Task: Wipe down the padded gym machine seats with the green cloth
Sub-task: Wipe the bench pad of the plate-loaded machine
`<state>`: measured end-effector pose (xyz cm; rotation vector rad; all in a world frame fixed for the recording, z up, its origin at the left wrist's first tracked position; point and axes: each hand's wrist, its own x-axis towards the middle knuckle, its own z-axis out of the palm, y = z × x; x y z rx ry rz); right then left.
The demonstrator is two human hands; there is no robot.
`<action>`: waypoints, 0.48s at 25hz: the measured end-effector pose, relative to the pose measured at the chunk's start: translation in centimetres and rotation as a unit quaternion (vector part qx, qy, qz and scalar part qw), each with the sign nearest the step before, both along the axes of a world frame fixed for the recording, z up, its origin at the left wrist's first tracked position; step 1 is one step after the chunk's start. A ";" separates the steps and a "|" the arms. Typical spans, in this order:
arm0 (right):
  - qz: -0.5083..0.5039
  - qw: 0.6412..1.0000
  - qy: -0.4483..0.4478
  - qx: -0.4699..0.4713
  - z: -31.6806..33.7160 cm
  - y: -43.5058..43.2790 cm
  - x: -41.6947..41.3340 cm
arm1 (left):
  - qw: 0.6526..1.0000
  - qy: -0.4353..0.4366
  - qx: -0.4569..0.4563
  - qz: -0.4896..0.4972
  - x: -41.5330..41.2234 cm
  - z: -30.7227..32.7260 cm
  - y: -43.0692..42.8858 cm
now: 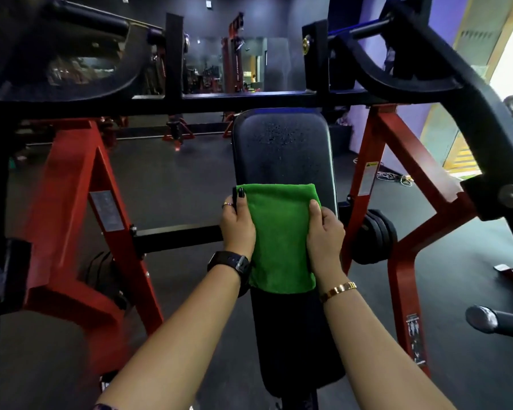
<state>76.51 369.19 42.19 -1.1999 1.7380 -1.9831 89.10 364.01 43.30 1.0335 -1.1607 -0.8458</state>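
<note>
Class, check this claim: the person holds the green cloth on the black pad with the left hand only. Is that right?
No. The head view shows both the left hand and the right hand holding the green cloth on the black pad.

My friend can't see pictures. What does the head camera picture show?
A left hand and right hand hold a green cloth flat on a black padded seat, one each side. Droplets dot the seat above it; red frame legs flank it.

Folded green cloth (280, 238) hides the middle of the long black padded seat (282, 149); at four o'clock, a chrome-capped black handle (498, 322) is cropped.
</note>
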 end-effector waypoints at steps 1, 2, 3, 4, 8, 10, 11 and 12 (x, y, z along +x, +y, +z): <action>0.003 1.000 0.000 0.000 0.3 -0.5 -0.2 | 1.000 -0.002 0.000 0.006 -0.3 -0.1 -0.6; 0.006 1.000 -0.003 0.002 0.4 -0.8 -0.3 | 1.000 -0.002 0.003 0.009 -0.5 -0.1 -1.2; 0.011 1.000 -0.006 0.003 0.4 -1.1 -0.3 | 1.000 0.001 0.006 0.013 -0.6 -0.2 -1.7; 0.023 1.000 -0.010 0.004 0.3 -1.4 -0.3 | 1.000 0.004 0.007 0.020 -0.7 -0.1 -2.2; 0.086 0.996 -0.007 0.012 0.2 -2.6 -0.2 | 0.999 -0.002 -0.002 0.044 -0.8 1.1 -4.5; 0.069 0.998 0.005 0.013 0.4 -3.5 -0.6 | 0.999 -0.006 -0.004 0.041 -1.5 1.4 -5.3; 0.049 0.999 0.006 0.016 0.4 -3.8 -0.9 | 0.999 -0.010 -0.003 0.044 -1.9 1.3 -5.6; 0.030 0.999 0.003 0.018 0.6 -4.1 -1.0 | 0.999 -0.013 -0.002 0.047 -2.4 1.3 -5.8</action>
